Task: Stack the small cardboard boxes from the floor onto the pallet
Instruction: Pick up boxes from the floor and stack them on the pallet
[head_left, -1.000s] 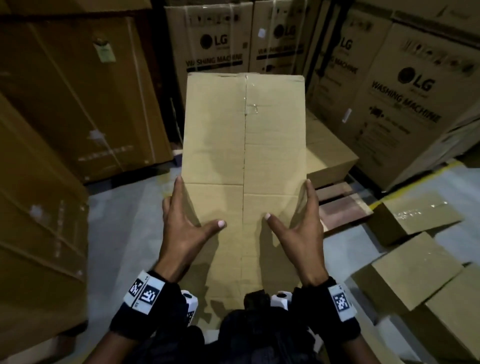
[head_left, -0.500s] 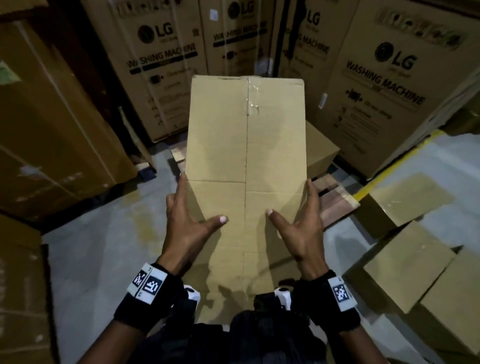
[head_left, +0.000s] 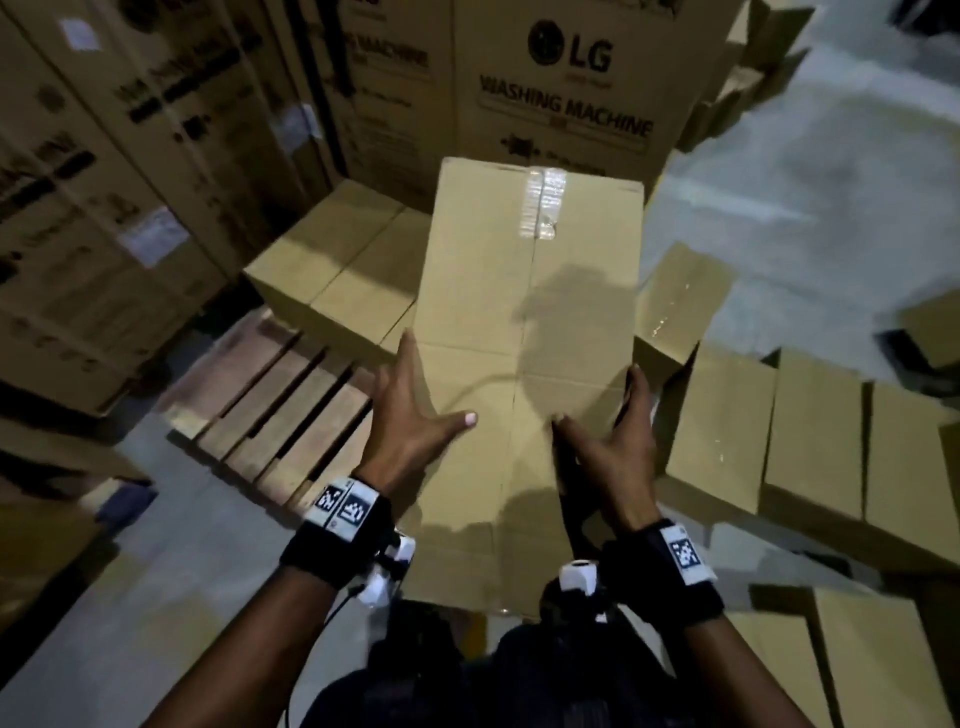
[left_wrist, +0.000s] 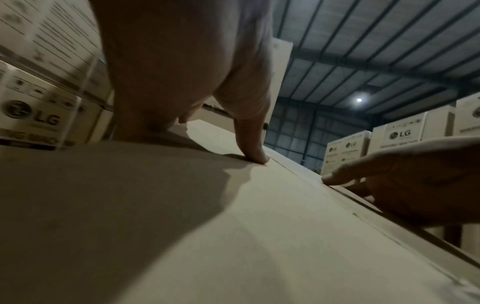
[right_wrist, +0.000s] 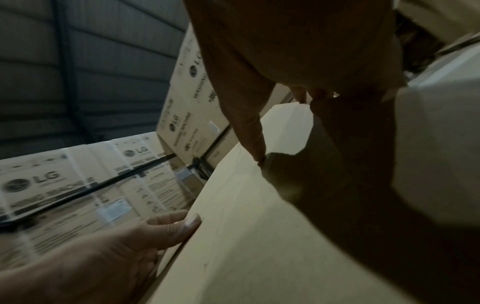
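Note:
I carry a long plain cardboard box (head_left: 530, 312) in front of me, its taped seam pointing away. My left hand (head_left: 415, 415) grips its left edge and my right hand (head_left: 613, 441) its right edge, thumbs spread on top and fingers down the sides. The left wrist view shows the box top (left_wrist: 182, 226) under my left hand (left_wrist: 182, 72); the right wrist view shows it (right_wrist: 246, 236) beneath my right hand (right_wrist: 298, 51). The wooden pallet (head_left: 270, 410) lies low at the left, with one similar box (head_left: 332, 270) on its far end, partly hidden by the held box.
Several small cardboard boxes (head_left: 815, 441) lie packed together on the grey floor at the right. Tall LG washing machine cartons (head_left: 566, 78) wall off the back and left. Bare concrete floor (head_left: 156, 597) shows at the lower left.
My view has swung round with the box: the pallet and the box on it now sit close at the left, the floor boxes nearer at the right. Both hands keep their hold.

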